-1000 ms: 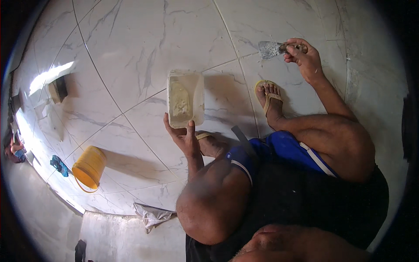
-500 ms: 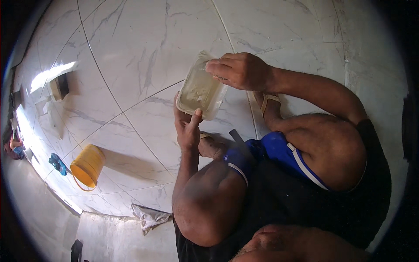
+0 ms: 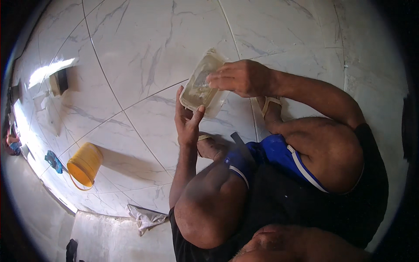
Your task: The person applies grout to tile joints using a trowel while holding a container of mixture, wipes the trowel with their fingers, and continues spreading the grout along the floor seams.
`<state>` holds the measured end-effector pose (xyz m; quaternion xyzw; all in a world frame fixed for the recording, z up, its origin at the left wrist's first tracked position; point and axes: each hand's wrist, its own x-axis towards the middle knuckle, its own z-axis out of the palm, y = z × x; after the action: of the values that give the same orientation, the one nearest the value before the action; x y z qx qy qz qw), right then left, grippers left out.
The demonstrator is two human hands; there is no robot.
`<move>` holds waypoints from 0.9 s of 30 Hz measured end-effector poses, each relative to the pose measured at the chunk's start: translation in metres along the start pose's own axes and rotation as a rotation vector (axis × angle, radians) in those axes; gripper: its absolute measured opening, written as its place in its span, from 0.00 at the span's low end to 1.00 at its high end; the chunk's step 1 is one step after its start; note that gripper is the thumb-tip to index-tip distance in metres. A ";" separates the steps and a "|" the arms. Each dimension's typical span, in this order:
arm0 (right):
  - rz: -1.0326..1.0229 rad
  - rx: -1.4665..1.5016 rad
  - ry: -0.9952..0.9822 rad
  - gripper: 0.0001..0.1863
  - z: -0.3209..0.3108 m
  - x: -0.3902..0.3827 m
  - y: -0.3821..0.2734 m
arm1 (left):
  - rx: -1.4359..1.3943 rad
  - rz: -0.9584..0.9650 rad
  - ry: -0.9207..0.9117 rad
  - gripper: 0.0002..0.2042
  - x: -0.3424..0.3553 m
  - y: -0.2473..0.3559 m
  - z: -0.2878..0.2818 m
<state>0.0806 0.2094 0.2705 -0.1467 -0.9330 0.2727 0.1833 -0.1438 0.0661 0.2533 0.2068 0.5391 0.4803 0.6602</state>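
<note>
We hold a clear plastic container (image 3: 201,85) tilted above the tiled floor (image 3: 144,48), in front of our knees. Our left hand (image 3: 187,120) props it from below, palm up, thumb and fingers spread wide against its lower edge and underside. Our right hand (image 3: 240,77) lies over its upper side, fingers bent down toward the open mouth; whether that grip closes on the rim or reaches inside, we cannot tell.

We judge the container light and thin-walled, stiff enough to keep its box shape yet likely to flex if squeezed at mid-wall. It looks wet or murky inside, so we expect it to be slippery. The firm places to take it are the rim and the corners, with a palm under the base as now.

It is rectangular with rounded corners, translucent, with a yellowish, cloudy tint. A yellow bucket (image 3: 85,165) stands well apart on the left.
</note>
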 end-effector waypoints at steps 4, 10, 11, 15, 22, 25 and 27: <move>0.037 -0.003 0.079 0.20 0.003 0.002 0.001 | 0.037 0.009 -0.010 0.44 0.001 -0.002 0.004; -0.004 -0.004 0.054 0.18 -0.004 0.012 -0.006 | 0.029 0.034 -0.033 0.44 0.008 -0.008 0.002; 0.054 -0.023 0.076 0.18 -0.007 0.011 -0.004 | 0.012 0.039 -0.039 0.44 0.009 -0.007 0.004; -0.055 -0.028 -0.007 0.17 0.000 0.015 -0.013 | -0.059 0.008 -0.027 0.45 0.012 -0.004 0.006; -0.057 -0.069 -0.029 0.14 -0.008 0.024 -0.017 | -0.053 0.031 -0.069 0.46 0.017 -0.005 0.006; -0.065 -0.048 -0.023 0.12 -0.007 0.025 -0.011 | 0.031 0.051 -0.084 0.47 0.012 -0.006 0.005; -0.082 -0.085 0.029 0.12 -0.006 0.023 -0.011 | 0.004 0.048 -0.064 0.47 0.013 -0.003 0.005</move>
<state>0.0605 0.2122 0.2870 -0.1200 -0.9462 0.2229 0.2015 -0.1386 0.0773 0.2452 0.2364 0.5137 0.4880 0.6648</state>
